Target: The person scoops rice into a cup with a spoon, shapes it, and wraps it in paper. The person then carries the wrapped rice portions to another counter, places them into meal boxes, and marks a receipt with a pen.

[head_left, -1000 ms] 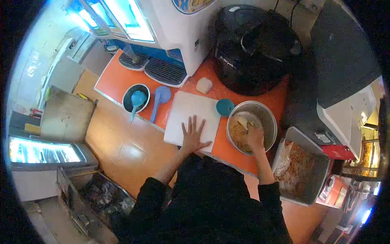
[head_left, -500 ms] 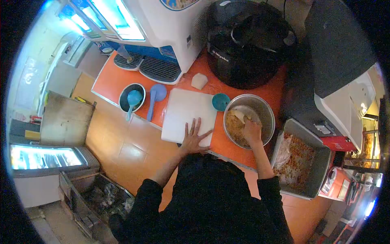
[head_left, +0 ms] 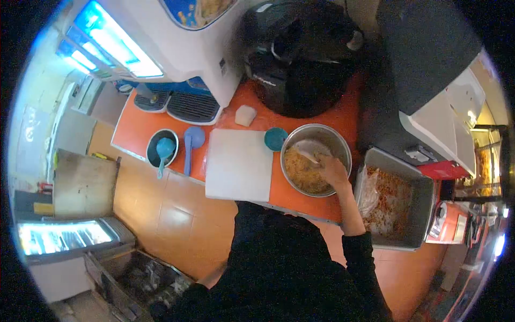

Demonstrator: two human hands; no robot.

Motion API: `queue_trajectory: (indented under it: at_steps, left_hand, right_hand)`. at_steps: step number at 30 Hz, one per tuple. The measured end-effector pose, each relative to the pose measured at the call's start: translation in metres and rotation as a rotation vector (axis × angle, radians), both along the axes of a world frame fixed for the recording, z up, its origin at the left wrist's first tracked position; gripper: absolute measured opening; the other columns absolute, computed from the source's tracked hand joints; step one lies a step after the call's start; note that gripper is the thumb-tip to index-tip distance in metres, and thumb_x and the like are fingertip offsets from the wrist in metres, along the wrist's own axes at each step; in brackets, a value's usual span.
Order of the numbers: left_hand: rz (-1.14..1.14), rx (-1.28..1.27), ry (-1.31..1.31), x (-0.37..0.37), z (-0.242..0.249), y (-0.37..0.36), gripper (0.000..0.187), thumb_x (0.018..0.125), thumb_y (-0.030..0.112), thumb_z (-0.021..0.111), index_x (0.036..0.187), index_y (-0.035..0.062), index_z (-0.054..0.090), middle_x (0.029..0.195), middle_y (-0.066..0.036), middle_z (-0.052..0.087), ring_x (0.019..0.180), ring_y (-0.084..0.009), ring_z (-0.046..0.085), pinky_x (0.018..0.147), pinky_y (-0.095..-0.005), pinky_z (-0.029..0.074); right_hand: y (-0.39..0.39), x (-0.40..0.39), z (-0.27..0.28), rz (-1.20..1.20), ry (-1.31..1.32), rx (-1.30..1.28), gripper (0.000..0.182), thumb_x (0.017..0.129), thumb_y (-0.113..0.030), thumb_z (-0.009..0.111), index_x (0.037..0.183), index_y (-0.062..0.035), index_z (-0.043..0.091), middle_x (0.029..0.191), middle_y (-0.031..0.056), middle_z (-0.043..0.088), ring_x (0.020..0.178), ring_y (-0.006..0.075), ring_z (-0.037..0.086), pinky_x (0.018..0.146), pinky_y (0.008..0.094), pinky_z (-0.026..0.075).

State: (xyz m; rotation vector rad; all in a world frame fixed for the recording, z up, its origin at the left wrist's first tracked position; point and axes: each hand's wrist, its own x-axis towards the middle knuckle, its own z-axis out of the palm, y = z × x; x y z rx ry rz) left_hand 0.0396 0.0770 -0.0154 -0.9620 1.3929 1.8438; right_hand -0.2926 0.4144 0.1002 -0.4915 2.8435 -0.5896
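Observation:
My right hand (head_left: 332, 170) reaches into a round metal pot (head_left: 346, 137). Its fingers are closed around a pale, spoon-like utensil (head_left: 307, 150) resting on a yellowish-brown crumbly filling (head_left: 308, 174). Of my left arm only a bit of forearm (head_left: 212, 276) shows, low beside my dark clothing; the hand itself is out of sight. A white cutting board (head_left: 238, 166) lies left of the pot. Between their far edges sits a small teal bowl (head_left: 276, 139), and a pale lump (head_left: 245, 115) lies beyond the board.
To the left are a blue ladle (head_left: 166, 147) in a dark bowl (head_left: 153, 142) and a purple-blue spoon (head_left: 194, 138). A black cooker (head_left: 300, 86) and a white dispenser (head_left: 198, 48) stand behind. A deep metal tray (head_left: 424, 214) with reddish-brown crumbs sits right.
My left hand has left the cutting board and dropped down out of view. The right hand stays in the pot, with the utensil shifted slightly. The camera view has shifted.

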Motion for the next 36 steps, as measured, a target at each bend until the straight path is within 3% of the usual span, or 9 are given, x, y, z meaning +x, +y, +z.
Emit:
queue_trajectory:
  at_steps: [7, 13, 18, 20, 23, 25, 29, 33, 36]
  left_hand:
    - [0.013, -0.019, -0.242, -0.012, -0.009, -0.027, 0.049, 0.094, 0.042, 0.037, 0.123, 0.0055, 0.051, 0.125, -0.017, 0.048, 0.112, -0.0280, 0.044, 0.095, -0.0435, 0.034]
    - [-0.405, -0.117, -0.389, -0.099, 0.027, -0.058, 0.051, 0.095, 0.043, 0.034, 0.116, 0.0033, 0.057, 0.114, -0.017, 0.059, 0.100, -0.0275, 0.057, 0.088, -0.0416, 0.045]
    - [-0.548, -0.163, 0.332, -0.220, 0.130, -0.051, 0.051, 0.092, 0.047, 0.039, 0.093, 0.0031, 0.066, 0.076, -0.009, 0.065, 0.077, -0.0206, 0.064, 0.069, -0.0316, 0.050]
    - [-0.647, -0.137, 0.483, -0.254, 0.126, -0.023, 0.051, 0.090, 0.048, 0.047, 0.114, 0.0045, 0.058, 0.092, -0.013, 0.063, 0.075, -0.0211, 0.064, 0.065, -0.0323, 0.052]
    - [-0.693, 0.018, 0.380, -0.284, 0.131, 0.047, 0.090, 0.085, 0.049, 0.058, 0.144, 0.0184, -0.003, 0.130, -0.024, 0.035, 0.083, -0.0264, 0.064, 0.061, -0.0357, 0.056]
    - [-0.681, 0.180, 0.199, -0.287, 0.099, 0.074, 0.090, 0.086, 0.046, 0.058, 0.143, 0.0161, -0.005, 0.132, -0.023, 0.035, 0.085, -0.0319, 0.064, 0.067, -0.0386, 0.058]
    - [-0.518, 0.631, 0.085, -0.291, 0.082, 0.084, 0.052, 0.087, 0.023, 0.057, 0.126, -0.0055, 0.037, 0.120, -0.025, 0.052, 0.096, -0.0416, 0.060, 0.082, -0.0439, 0.055]
    - [-0.434, 0.686, -0.037, -0.303, 0.074, 0.092, 0.042, 0.082, 0.009, 0.055, 0.117, -0.0105, 0.043, 0.116, -0.024, 0.054, 0.093, -0.0391, 0.062, 0.079, -0.0426, 0.056]
    - [-0.322, 0.624, 0.048, -0.304, 0.077, 0.097, 0.029, 0.075, -0.003, 0.052, 0.102, -0.0121, 0.050, 0.103, -0.022, 0.060, 0.088, -0.0344, 0.063, 0.075, -0.0397, 0.058]
  right_hand:
    - [0.016, -0.011, 0.024, -0.267, 0.082, 0.250, 0.029, 0.081, -0.025, 0.057, 0.102, -0.0057, 0.062, 0.084, 0.0169, 0.063, 0.076, 0.0381, 0.062, 0.068, 0.0467, 0.051]
    - [0.003, 0.006, -0.016, -0.115, 0.035, 0.429, 0.027, 0.079, -0.021, 0.058, 0.100, -0.0052, 0.063, 0.084, 0.0204, 0.064, 0.079, 0.0338, 0.065, 0.063, 0.0427, 0.054]
    - [-0.029, 0.046, 0.042, -0.088, -0.057, 0.338, 0.024, 0.080, -0.021, 0.057, 0.099, -0.0069, 0.064, 0.078, 0.0177, 0.065, 0.076, 0.0304, 0.066, 0.058, 0.0425, 0.054]
    - [-0.020, 0.030, 0.035, -0.162, 0.108, 0.305, 0.024, 0.081, -0.025, 0.056, 0.093, -0.0070, 0.066, 0.076, 0.0156, 0.066, 0.070, 0.0291, 0.066, 0.055, 0.0411, 0.053]
    - [-0.030, 0.003, 0.053, -0.228, 0.007, 0.513, 0.025, 0.081, -0.029, 0.055, 0.089, -0.0084, 0.067, 0.078, 0.0132, 0.066, 0.067, 0.0270, 0.065, 0.052, 0.0393, 0.051]
    - [-0.038, 0.007, 0.017, -0.197, 0.044, 0.469, 0.028, 0.079, -0.032, 0.057, 0.094, -0.0095, 0.065, 0.084, 0.0116, 0.065, 0.071, 0.0255, 0.064, 0.055, 0.0399, 0.049]
    - [-0.056, 0.035, -0.012, -0.062, 0.277, 0.393, 0.039, 0.075, -0.038, 0.061, 0.103, -0.0118, 0.062, 0.095, 0.0083, 0.063, 0.079, 0.0226, 0.061, 0.061, 0.0412, 0.046]
    - [-0.046, 0.014, -0.007, -0.124, 0.567, 0.562, 0.031, 0.073, -0.036, 0.064, 0.097, -0.0150, 0.068, 0.093, 0.0041, 0.065, 0.078, 0.0183, 0.060, 0.056, 0.0403, 0.043]
    - [-0.037, -0.012, -0.013, -0.401, 0.041, 0.628, 0.010, 0.073, -0.025, 0.064, 0.071, -0.0164, 0.069, 0.075, 0.0010, 0.065, 0.072, 0.0150, 0.060, 0.044, 0.0379, 0.037]
